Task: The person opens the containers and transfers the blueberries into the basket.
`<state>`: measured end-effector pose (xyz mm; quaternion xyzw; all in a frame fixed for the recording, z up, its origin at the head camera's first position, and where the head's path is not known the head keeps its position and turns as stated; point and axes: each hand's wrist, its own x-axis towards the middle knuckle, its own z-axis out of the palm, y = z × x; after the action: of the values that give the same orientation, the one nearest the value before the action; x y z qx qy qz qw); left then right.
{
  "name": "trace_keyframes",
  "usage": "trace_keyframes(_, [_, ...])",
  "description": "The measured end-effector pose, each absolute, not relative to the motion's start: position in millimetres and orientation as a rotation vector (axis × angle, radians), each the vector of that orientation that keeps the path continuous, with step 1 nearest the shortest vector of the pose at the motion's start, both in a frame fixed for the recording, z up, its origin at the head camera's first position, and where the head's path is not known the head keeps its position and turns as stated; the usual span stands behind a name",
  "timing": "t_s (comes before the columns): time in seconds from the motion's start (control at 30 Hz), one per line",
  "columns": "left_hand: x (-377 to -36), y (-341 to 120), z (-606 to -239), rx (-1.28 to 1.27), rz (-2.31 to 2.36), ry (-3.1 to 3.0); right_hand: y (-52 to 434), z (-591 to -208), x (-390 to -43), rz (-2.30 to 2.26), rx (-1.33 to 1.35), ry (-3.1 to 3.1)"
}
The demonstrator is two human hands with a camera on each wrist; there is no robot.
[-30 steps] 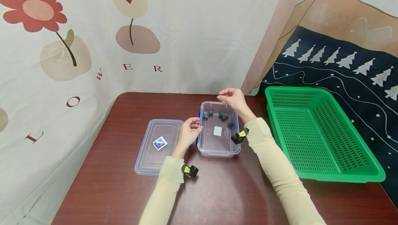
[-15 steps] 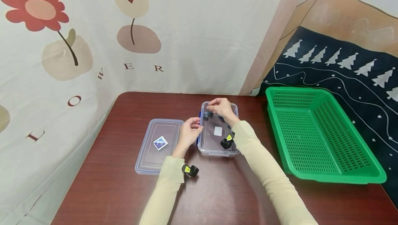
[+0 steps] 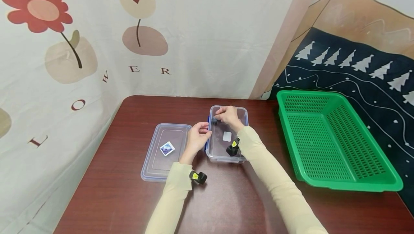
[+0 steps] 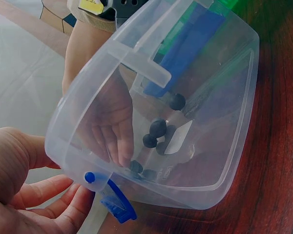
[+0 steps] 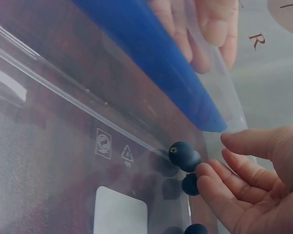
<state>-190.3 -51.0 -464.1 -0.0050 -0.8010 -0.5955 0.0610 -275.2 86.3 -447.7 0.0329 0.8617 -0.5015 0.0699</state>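
A clear plastic container [image 3: 226, 155] stands mid-table with several dark blueberries [image 3: 214, 120] at its far end. My left hand [image 3: 197, 137] grips the container's left rim by the blue clasp [image 4: 118, 204]. My right hand [image 3: 229, 115] reaches down inside, into the far left corner. In the right wrist view its fingertips [image 5: 205, 171] touch two blueberries [image 5: 181, 153], and the thumb stays apart above them. The left wrist view shows more blueberries [image 4: 157, 127] on the container's floor, and my left hand [image 4: 34, 195] curled at the wall.
The container's clear lid [image 3: 165, 151], with a blue sticker, lies flat just left of it. A large green slotted basket [image 3: 336, 140] fills the table's right side. Printed cloth hangs behind and to the left. The brown table [image 3: 226, 201] runs toward me.
My right hand has dropped from above the container's far right rim and moved left, into the far left corner among the blueberries. My left hand has kept its grip.
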Motion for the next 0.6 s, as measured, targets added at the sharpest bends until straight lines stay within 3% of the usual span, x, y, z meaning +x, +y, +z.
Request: trace_keyframes(0.6, [-191.4,-51.3,-465.7,-0.018,-1.806,-2.414,80.6,-451.2,-279.0,-1.238,0.157,2.667])
